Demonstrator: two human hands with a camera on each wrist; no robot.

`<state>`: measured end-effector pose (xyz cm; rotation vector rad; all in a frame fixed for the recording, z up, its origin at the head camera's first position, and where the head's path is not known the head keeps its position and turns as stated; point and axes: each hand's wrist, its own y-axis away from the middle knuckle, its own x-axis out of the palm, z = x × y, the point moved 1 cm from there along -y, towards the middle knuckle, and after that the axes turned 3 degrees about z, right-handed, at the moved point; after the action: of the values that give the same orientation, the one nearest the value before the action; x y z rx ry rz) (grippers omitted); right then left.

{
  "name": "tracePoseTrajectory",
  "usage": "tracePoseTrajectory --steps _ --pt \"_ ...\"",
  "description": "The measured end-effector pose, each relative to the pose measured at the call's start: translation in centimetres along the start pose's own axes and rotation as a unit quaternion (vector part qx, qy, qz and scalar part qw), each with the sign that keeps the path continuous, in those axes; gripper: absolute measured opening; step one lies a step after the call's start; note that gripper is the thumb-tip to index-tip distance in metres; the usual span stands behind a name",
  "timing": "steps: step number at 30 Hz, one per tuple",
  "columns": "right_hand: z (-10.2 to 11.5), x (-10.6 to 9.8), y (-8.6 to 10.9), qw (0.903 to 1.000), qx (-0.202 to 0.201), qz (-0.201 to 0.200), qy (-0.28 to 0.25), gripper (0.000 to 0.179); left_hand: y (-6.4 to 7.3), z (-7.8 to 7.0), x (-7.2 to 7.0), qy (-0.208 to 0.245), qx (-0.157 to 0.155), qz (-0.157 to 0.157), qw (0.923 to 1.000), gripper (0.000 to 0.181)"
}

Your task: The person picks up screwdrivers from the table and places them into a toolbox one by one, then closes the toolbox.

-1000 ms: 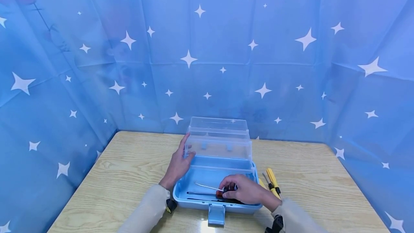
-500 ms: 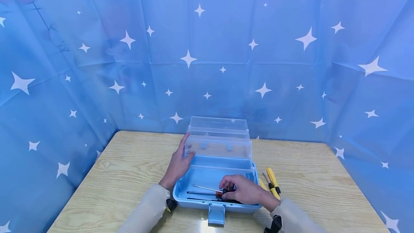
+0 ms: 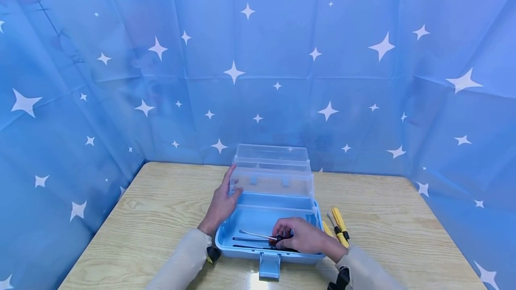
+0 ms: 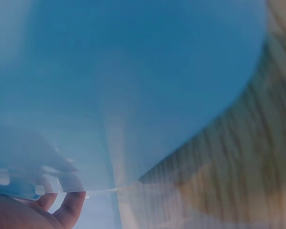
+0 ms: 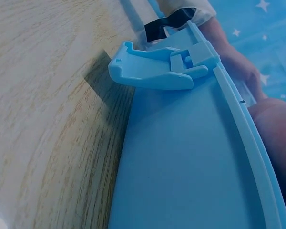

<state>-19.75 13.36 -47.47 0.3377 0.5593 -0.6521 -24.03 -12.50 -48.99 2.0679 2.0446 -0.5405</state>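
Note:
A light blue toolbox (image 3: 238,252) stands near the table's front with its clear lid (image 3: 272,182) raised. My left hand (image 3: 221,205) grips the lid's left edge, thumb on the inner side; curled fingers (image 4: 71,205) show in the left wrist view. Inside the box, my right hand (image 3: 304,236) pinches the dark handle of a screwdriver (image 3: 255,234), its pale shaft pointing left. Below that shaft lie another screwdriver (image 3: 249,239) with a reddish handle and a thin black shaft (image 3: 250,247). My right palm hides the box's front right corner.
Several yellow-handled screwdrivers (image 3: 339,220) lie on the wooden table (image 3: 169,200) right of the box, close to my right forearm. The front latch (image 5: 152,69) hangs down, unfastened. Behind the table hangs a blue star-printed curtain (image 3: 274,102).
The pinched screwdriver's shaft tip has dipped slightly and shifted a little left, towards the shaft below it. My left hand and the lid have stayed put.

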Motion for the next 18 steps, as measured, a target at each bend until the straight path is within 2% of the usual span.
tracePoseTrajectory --steps 18 --pt "0.01 0.16 -0.1 0.9998 0.007 0.009 -0.019 0.014 0.05 -0.1 -0.02 0.001 -0.006 -0.002 1.0 0.067"
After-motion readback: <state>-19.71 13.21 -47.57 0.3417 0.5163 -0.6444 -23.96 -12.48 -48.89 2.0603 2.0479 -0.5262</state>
